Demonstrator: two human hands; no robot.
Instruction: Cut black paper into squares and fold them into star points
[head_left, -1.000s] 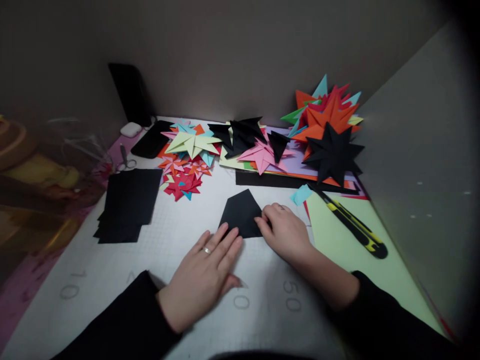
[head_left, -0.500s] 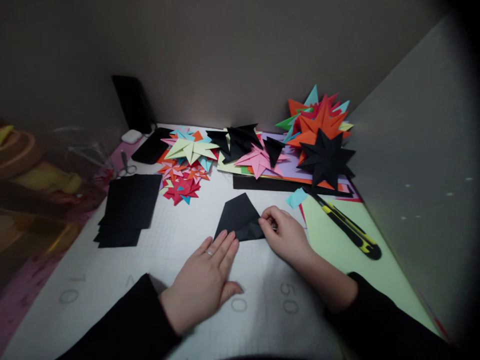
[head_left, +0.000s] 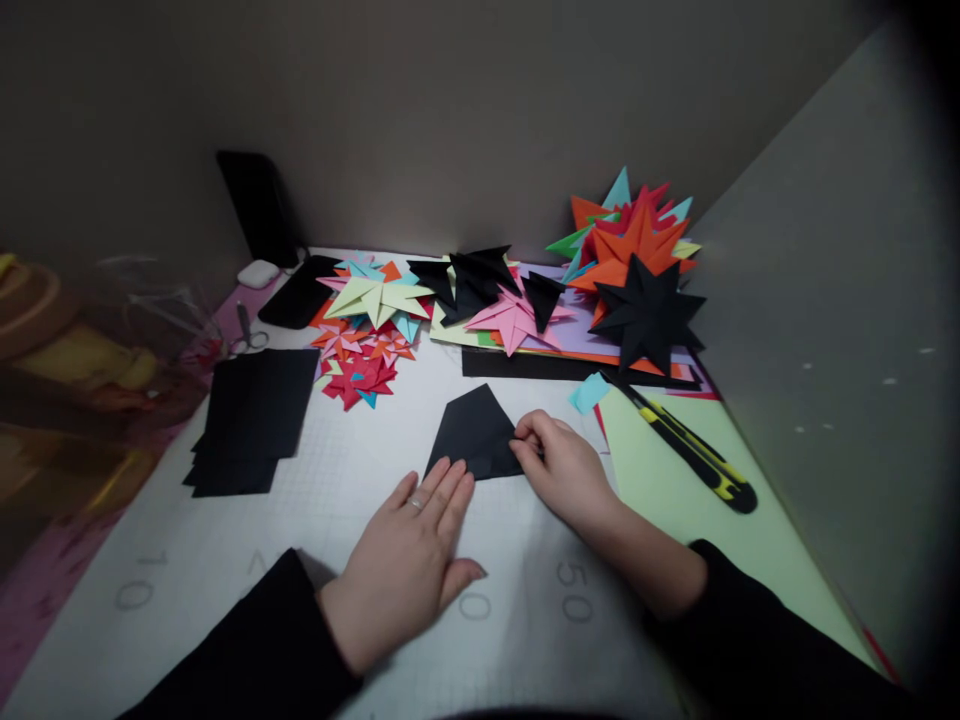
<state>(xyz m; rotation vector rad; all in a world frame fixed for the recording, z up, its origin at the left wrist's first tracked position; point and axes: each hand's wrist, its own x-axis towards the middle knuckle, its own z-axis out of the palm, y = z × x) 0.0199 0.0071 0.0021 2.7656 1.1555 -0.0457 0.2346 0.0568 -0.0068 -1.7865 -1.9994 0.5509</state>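
A folded piece of black paper [head_left: 474, 430] lies on the white gridded sheet, its pointed top facing away from me. My left hand [head_left: 416, 560] rests flat with fingers stretched out, the fingertips on the paper's lower left corner. At the paper's right corner, my right hand [head_left: 562, 465] has thumb and forefinger closed on the edge. A stack of black paper squares [head_left: 262, 405] lies to the left. Beyond the paper are folded black pieces [head_left: 480, 280] and a pink paper star [head_left: 516, 318].
A yellow-and-black utility knife [head_left: 697, 450] lies on pale green paper [head_left: 750, 560] at the right. Paper stars [head_left: 645, 240] are heaped at the back right, smaller ones [head_left: 360, 375] left of centre. Small scissors [head_left: 247, 335], a phone [head_left: 300, 290] and a white case [head_left: 257, 273] sit back left.
The lower right part of the black paper, slightly raised and creased before, now looks flatter. Both hands keep nearly the same places; the whole view has shifted slightly.
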